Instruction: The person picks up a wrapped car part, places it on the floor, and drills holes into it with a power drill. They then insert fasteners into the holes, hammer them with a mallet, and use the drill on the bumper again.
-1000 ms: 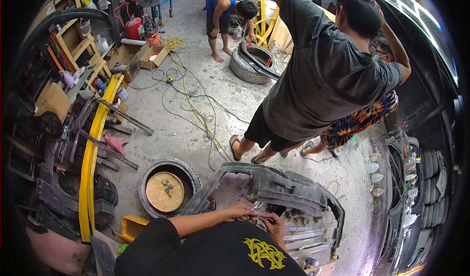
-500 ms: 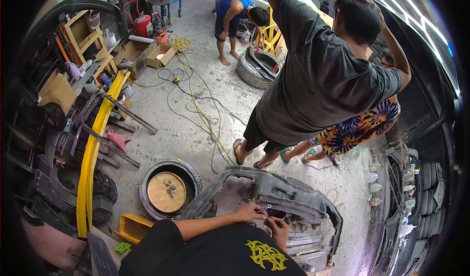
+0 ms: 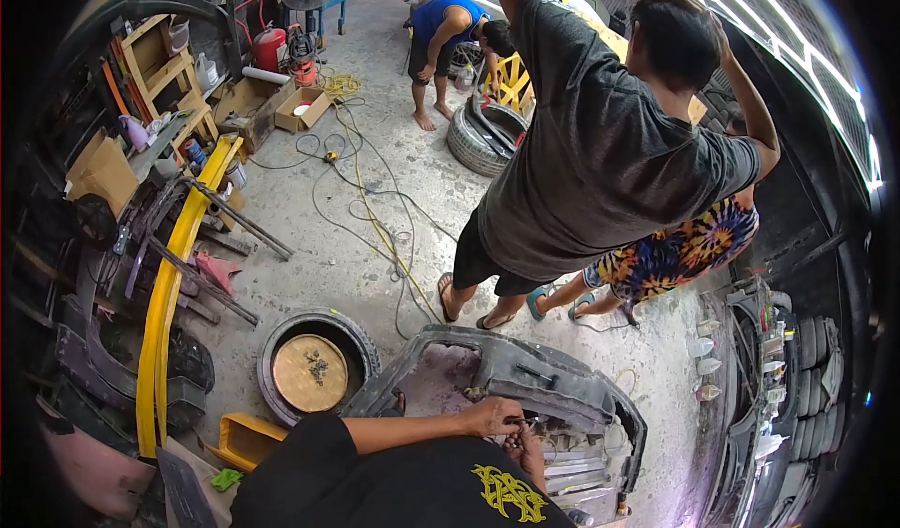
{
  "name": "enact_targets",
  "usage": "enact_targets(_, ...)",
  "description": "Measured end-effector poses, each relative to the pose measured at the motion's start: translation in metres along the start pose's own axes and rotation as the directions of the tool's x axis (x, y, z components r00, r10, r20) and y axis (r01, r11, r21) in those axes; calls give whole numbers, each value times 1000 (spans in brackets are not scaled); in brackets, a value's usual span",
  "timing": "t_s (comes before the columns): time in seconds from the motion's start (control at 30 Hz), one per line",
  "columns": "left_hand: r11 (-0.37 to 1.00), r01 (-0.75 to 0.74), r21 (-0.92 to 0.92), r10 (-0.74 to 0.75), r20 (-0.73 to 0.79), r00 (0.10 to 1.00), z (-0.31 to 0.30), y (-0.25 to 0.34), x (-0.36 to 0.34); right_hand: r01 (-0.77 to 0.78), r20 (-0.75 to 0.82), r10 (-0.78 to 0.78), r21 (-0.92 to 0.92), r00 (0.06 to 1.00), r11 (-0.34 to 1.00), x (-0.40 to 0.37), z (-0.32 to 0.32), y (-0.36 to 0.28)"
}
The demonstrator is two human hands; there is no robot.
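My left hand (image 3: 491,417) and my right hand (image 3: 528,450) are close together over the near side of a dark car bumper (image 3: 548,378). The fingers of both hands are closed round something small and dark between them, too small to name. Beneath and beyond the hands, the worn bumper curves round with its inner side showing. To the left of it lies a tire (image 3: 272,355) with a round tan disc (image 3: 309,373) inside, bearing small dark bits.
A person in a grey shirt (image 3: 609,153) stands just beyond the bumper, beside another in patterned shorts (image 3: 689,247). Farther back, a person in blue (image 3: 441,24) bends by a tire (image 3: 469,153). Cables (image 3: 370,214) cross the floor. A yellow bar (image 3: 173,294) lies left.
My hands have drawn closer together, and a small pale piece seen between them before no longer shows. The whole view has shifted slightly, with the scene moving left.
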State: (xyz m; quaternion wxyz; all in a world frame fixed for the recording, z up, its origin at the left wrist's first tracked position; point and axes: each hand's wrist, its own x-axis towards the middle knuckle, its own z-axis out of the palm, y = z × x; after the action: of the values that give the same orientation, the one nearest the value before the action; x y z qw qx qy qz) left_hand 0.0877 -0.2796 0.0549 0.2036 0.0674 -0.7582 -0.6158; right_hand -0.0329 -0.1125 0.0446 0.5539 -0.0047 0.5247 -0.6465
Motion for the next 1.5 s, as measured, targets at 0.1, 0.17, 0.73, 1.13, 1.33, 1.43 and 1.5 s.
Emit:
enact_targets(0.1,989,-120,87,117,40,992,3,-7,6,-130,68,118,211,991,969,17,-33,16)
enact_targets(0.17,979,-194,60,185,125,975,-2,-3,9,-393,247,313,436,917,809,28,-54,27)
enact_targets(0.73,995,-90,49,89,19,996,-12,-15,-5,-270,145,235,315,961,910,32,-33,24)
enact_targets(1.13,997,-47,60,41,89,995,-13,-13,5,-247,106,226,289,968,925,34,-33,28)
enact_targets(1.33,995,20,98,-31,112,993,-11,-14,7,-245,124,218,284,968,927,33,-43,27)
enact_targets(1.43,994,-23,106,7,145,989,-13,-12,6,-212,90,195,278,977,937,30,-37,26)
enact_targets(1.5,989,-123,82,114,109,988,-13,-10,7,-196,59,187,268,981,943,31,-37,25)
